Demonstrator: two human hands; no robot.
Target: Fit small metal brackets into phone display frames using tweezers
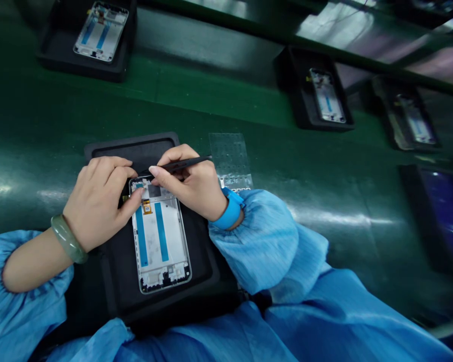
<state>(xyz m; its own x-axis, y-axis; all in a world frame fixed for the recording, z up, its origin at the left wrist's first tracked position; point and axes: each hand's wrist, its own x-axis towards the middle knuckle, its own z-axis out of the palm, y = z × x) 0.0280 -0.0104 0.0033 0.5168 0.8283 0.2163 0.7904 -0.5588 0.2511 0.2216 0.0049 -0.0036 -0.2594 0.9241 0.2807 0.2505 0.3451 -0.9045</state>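
Observation:
A silver phone frame [172, 229] with two blue strips and a small gold flex connector lies face-up in a black tray [202, 251]. My left hand [100, 198], with a green bangle at its wrist, grips the upper left corner of the frame. Its thumb presses near the flex connector and its fingers curl over the top edge. Held like a pen in my right hand [196, 186] is a slim black tool [184, 163]. The tool's tip points at the frame's top edge; my fingers and the dark tray obscure its exact contact. A blue band circles my right wrist.
Beyond my right hand, a clear plastic sheet [230, 156] lies on the green work surface [196, 110]. Further black trays holding phone frames stand at the upper left [117, 73], upper right [300, 108] and far right [392, 123]. A dark tray with a purplish screen [447, 211] is at the right.

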